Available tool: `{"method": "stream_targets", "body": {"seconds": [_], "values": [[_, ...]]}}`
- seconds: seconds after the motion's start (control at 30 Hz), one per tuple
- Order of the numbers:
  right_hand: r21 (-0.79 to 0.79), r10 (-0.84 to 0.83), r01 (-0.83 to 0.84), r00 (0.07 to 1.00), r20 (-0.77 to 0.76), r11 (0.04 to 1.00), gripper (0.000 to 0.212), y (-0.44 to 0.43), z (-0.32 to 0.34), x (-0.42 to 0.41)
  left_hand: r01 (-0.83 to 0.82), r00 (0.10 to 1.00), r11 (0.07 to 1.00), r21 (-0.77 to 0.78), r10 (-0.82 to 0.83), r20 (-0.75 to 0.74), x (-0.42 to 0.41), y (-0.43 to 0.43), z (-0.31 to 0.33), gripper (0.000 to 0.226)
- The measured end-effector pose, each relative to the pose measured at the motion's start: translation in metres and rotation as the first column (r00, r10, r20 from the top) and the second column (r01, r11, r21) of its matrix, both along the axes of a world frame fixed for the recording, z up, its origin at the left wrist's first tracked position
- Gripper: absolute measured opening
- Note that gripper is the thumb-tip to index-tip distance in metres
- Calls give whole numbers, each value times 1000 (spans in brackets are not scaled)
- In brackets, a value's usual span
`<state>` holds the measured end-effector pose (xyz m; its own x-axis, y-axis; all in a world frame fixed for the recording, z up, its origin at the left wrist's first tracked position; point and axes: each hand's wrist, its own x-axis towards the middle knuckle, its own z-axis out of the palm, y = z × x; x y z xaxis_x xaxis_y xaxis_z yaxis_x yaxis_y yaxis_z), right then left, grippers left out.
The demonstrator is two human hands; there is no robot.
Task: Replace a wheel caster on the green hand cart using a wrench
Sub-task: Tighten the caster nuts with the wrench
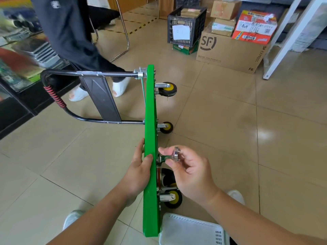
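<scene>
The green hand cart (150, 106) stands on its side edge on the tiled floor, wheels pointing right. My left hand (139, 167) grips the green deck from the left, thumb over its edge. My right hand (187, 167) pinches a small silver wrench (168, 157) whose head sits against the underside of the deck, just above a caster (168, 177) partly hidden behind my hand. Another yellow-hubbed caster (172, 198) sits lower down. Two more casters (167, 89) (165, 127) stick out farther along the deck.
The folded black handle (58, 101) with red grip lies to the left. A person in dark clothes and white slippers (77, 93) stands behind it. A white basket (191, 230) lies beside the cart's near end. Cardboard boxes (230, 52) and a black crate (185, 25) stand at the back right.
</scene>
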<state>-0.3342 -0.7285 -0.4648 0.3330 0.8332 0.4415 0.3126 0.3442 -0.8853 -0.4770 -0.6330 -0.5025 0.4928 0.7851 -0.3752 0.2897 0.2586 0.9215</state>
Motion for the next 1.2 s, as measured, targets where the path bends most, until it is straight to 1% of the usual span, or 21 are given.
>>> {"method": "stream_targets", "body": {"seconds": [0.2,0.3,0.43,0.5,0.57,0.63,0.7,0.77,0.83,0.93,0.97,1.03,1.13,1.2], "values": [[6,17,-18,998,57,1000,27,4,-9,-4,14,999,1000,-1,-14,36,1,1,0,50],[15,13,-14,997,72,1000,25,7,-12,-4,11,999,1000,3,-11,40,0,1,-1,52],[-27,28,-26,995,96,999,19,19,-6,0,10,1000,1000,15,-10,24,0,0,-2,50],[-63,50,-44,994,95,997,18,29,1,3,9,1000,1000,16,-9,21,0,1,-3,52],[-114,73,-67,996,55,991,19,43,9,5,8,1000,1000,15,-8,15,0,1,-2,58],[-189,71,-73,997,-14,979,25,60,13,8,7,1000,1000,0,-7,18,0,1,-3,63],[-277,52,-74,995,-85,958,30,77,14,13,6,1000,1000,-14,-5,28,-1,2,-5,61],[-370,42,-86,991,-127,925,23,92,14,20,-1,1000,1000,-16,1,29,-1,3,-8,55],[-450,20,-114,978,-208,886,16,104,12,27,-1,1000,1000,-14,1,17,-1,4,-9,55],[-504,-31,-158,938,-346,849,21,111,11,34,3,1000,1000,-21,-3,12,0,4,-7,55],[-506,-45,-162,927,-373,847,22,110,13,35,1,1000,1000,-26,-1,7,0,4,-7,55],[-485,-52,-145,928,-370,863,18,105,17,35,2,1000,1000,-28,-2,-7,0,5,-7,54],[-376,-17,-108,949,-314,920,17,87,28,32,12,1000,999,-34,-13,-22,1,4,-4,53],[-297,11,-100,958,-287,950,23,68,32,27,11,1000,1000,-29,-12,-21,0,3,-2,53]]}}
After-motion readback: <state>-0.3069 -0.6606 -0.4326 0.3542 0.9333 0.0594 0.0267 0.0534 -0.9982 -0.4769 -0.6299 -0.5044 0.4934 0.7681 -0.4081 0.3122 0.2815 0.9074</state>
